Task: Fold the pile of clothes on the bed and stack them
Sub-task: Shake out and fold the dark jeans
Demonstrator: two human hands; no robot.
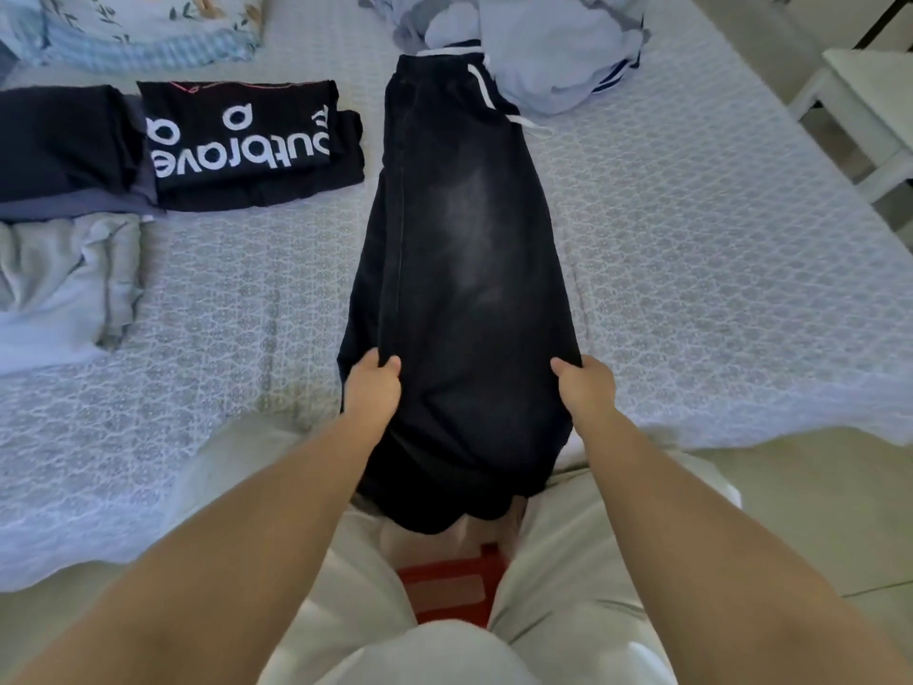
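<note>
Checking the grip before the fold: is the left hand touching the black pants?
Touching. The head view shows the left hand pinching the edge of the black pants, fingers curled over the fabric.

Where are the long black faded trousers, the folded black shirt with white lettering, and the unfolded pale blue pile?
Long black faded trousers (459, 239): head view, on the faded patch mid-leg.
Folded black shirt with white lettering (237, 131): head view, on the printed top face.
Unfolded pale blue pile (553, 51): head view, on its crumpled middle.

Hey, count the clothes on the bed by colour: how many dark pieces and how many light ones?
Dark: 3, the black pants, printed black shirt, dark folded garment.
Light: 2, the grey-blue garment, pale blue pile, pieces within uncountable.
Total: 5
</note>
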